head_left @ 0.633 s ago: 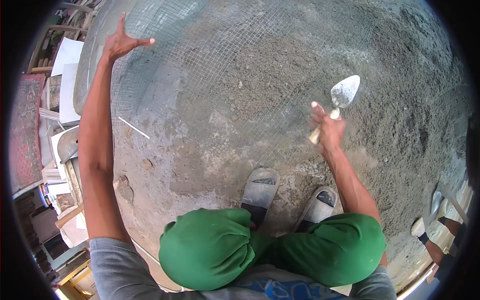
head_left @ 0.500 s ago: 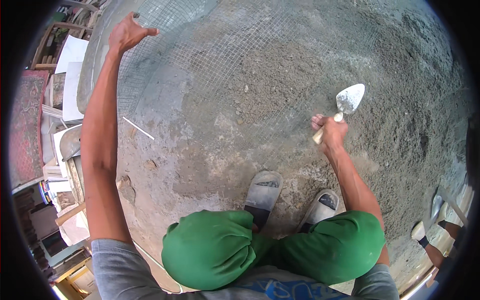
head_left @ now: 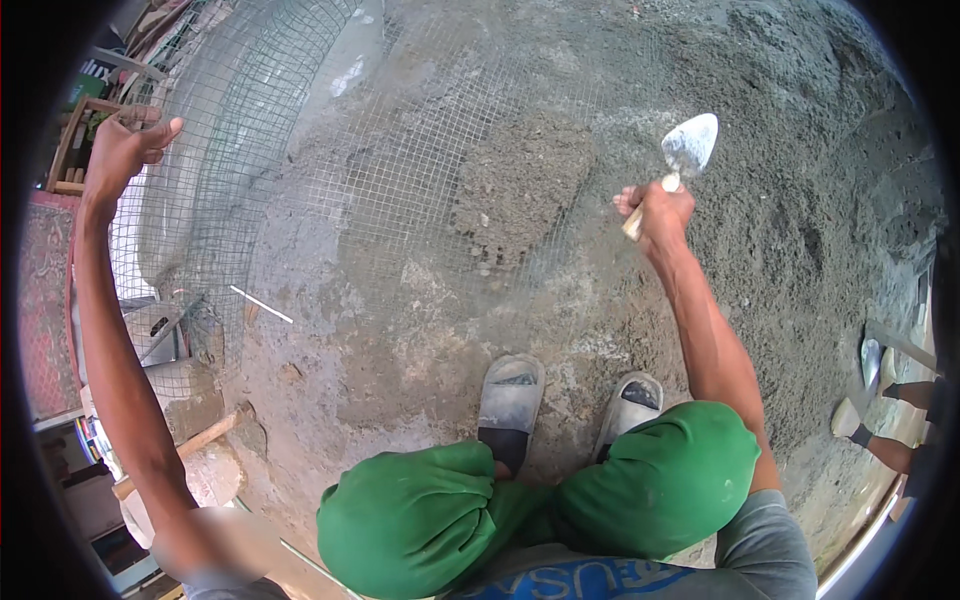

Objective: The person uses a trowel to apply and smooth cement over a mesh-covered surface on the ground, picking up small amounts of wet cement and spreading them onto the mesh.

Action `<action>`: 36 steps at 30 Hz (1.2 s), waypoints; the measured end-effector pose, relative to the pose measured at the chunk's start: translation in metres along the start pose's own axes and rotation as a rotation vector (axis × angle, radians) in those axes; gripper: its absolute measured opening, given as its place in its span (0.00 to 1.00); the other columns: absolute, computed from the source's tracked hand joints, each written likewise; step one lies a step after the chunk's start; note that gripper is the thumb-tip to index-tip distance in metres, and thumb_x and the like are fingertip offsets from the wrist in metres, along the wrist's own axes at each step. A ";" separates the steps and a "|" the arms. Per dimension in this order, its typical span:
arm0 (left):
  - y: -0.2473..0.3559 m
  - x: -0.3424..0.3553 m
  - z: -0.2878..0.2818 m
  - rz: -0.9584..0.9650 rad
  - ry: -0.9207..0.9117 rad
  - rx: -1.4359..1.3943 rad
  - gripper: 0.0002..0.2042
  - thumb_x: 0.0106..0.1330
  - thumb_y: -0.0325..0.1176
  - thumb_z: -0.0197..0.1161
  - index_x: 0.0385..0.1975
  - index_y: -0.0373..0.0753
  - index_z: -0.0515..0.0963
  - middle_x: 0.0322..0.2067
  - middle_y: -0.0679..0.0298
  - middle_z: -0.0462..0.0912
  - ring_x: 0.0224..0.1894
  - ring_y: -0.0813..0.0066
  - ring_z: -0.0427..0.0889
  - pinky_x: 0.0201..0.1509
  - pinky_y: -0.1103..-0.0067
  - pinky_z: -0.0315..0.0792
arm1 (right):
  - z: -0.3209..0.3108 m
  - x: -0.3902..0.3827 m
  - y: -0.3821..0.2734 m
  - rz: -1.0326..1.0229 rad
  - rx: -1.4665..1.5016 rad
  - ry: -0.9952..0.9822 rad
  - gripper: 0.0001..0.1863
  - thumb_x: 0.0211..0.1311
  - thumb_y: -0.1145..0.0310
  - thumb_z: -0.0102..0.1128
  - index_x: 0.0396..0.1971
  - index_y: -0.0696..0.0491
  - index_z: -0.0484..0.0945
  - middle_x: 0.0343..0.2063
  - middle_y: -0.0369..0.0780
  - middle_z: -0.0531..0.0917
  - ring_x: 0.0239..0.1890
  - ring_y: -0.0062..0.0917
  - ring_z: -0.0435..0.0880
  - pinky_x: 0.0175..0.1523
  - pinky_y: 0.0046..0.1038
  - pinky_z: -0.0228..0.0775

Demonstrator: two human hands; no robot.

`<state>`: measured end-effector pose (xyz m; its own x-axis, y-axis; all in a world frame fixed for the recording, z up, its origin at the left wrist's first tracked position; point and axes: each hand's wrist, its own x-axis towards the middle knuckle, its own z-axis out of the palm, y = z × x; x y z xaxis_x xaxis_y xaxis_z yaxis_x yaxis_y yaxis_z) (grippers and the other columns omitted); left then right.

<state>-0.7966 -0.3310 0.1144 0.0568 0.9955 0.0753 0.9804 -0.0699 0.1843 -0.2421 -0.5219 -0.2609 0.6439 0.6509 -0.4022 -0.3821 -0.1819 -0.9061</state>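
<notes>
My left hand point(head_left: 130, 155), arm stretched out to the far left, is closed on the edge of a wire mesh sheet point(head_left: 270, 110). That side of the mesh curves up off the ground. Elsewhere it lies flat, with a mound of wet mortar point(head_left: 525, 180) over its middle. In my right hand point(head_left: 660, 212) is a trowel point(head_left: 692, 143), gripped by its wooden handle. Its pointed metal blade, smeared grey, is held above the mortar and points away from me.
Rough mortar point(head_left: 790, 170) spreads over the right side. A thin white strip point(head_left: 262, 304) lies on the ground at left, near a wooden handle point(head_left: 215, 428). My sandalled feet point(head_left: 512, 395) are just ahead of my green-clad knees. Another person's feet point(head_left: 850, 418) and a metal tool point(head_left: 872, 360) are at far right.
My left hand has moved left and nearer, lifting the mesh edge so it bows upward. The mortar mound sits on the shifted mesh. My right hand still holds the trowel, slightly farther forward.
</notes>
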 end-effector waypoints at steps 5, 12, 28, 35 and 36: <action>-0.014 -0.034 -0.011 -0.068 0.017 -0.187 0.16 0.62 0.44 0.80 0.33 0.40 0.83 0.25 0.72 0.80 0.26 0.83 0.73 0.35 0.81 0.66 | 0.004 -0.010 -0.022 -0.030 -0.180 -0.033 0.12 0.58 0.87 0.51 0.44 0.66 0.71 0.28 0.52 0.86 0.22 0.36 0.89 0.25 0.35 0.85; 0.009 -0.035 -0.004 -0.011 -0.007 -0.177 0.14 0.65 0.45 0.77 0.31 0.42 0.82 0.27 0.73 0.81 0.28 0.85 0.71 0.34 0.82 0.60 | -0.068 0.046 -0.066 -0.085 -0.090 0.033 0.06 0.50 0.88 0.50 0.29 0.71 0.74 0.30 0.56 0.86 0.22 0.40 0.88 0.28 0.38 0.87; -0.074 -0.027 -0.052 -0.083 0.059 0.012 0.20 0.67 0.59 0.70 0.32 0.47 0.81 0.27 0.77 0.72 0.28 0.84 0.65 0.36 0.79 0.56 | -0.022 -0.030 -0.042 -0.029 -0.291 -0.131 0.09 0.53 0.89 0.48 0.35 0.71 0.74 0.33 0.55 0.86 0.26 0.39 0.89 0.30 0.36 0.88; -0.044 -0.024 -0.047 -0.056 0.119 0.061 0.20 0.67 0.59 0.69 0.33 0.47 0.82 0.29 0.76 0.74 0.30 0.83 0.65 0.38 0.80 0.57 | -0.064 -0.009 -0.061 -0.010 -0.235 -0.107 0.10 0.56 0.90 0.48 0.39 0.72 0.73 0.34 0.55 0.86 0.30 0.40 0.91 0.30 0.34 0.89; -0.073 -0.022 -0.052 -0.054 0.112 0.074 0.20 0.67 0.59 0.69 0.33 0.47 0.82 0.29 0.76 0.74 0.30 0.83 0.65 0.38 0.80 0.57 | -0.030 -0.030 -0.050 -0.034 -0.261 -0.148 0.10 0.56 0.90 0.49 0.38 0.72 0.73 0.34 0.55 0.86 0.30 0.40 0.91 0.30 0.33 0.89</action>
<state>-0.8796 -0.3507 0.1502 -0.0139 0.9842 0.1764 0.9929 -0.0073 0.1190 -0.2231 -0.5547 -0.2076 0.5427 0.7565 -0.3650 -0.1660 -0.3294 -0.9295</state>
